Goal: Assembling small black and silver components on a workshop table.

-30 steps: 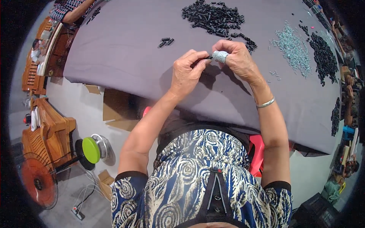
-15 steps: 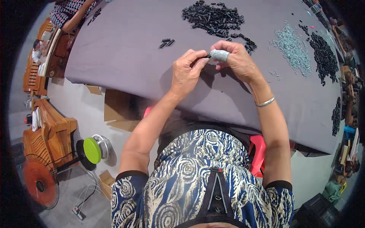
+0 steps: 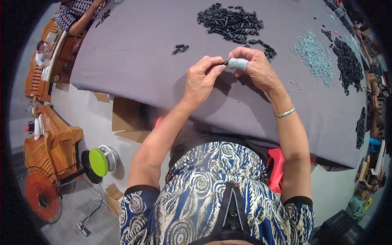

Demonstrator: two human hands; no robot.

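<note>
My left hand (image 3: pixel 202 77) and my right hand (image 3: pixel 255 67) meet above a grey cloth-covered table (image 3: pixel 134 61). Between their fingertips they pinch a small black part (image 3: pixel 225 63). A grey fabric cover (image 3: pixel 238 63) sits on my right thumb, and a silver bangle (image 3: pixel 284 113) rings my right wrist. Just beyond my hands lies a big heap of small black parts (image 3: pixel 230 22). Three black parts (image 3: pixel 179 48) lie apart to the left of it.
A pile of pale grey-green small pieces (image 3: pixel 314 55) and another black heap (image 3: pixel 348 63) lie at the right. Another person's arm (image 3: pixel 83 18) rests at the table's far left corner. On the floor to the left stand wooden furniture (image 3: pixel 49 143), a fan (image 3: pixel 41 196) and cardboard (image 3: pixel 126 118).
Both hands stay together over the same spot on the cloth; only slight finger movement on the small black part shows.
</note>
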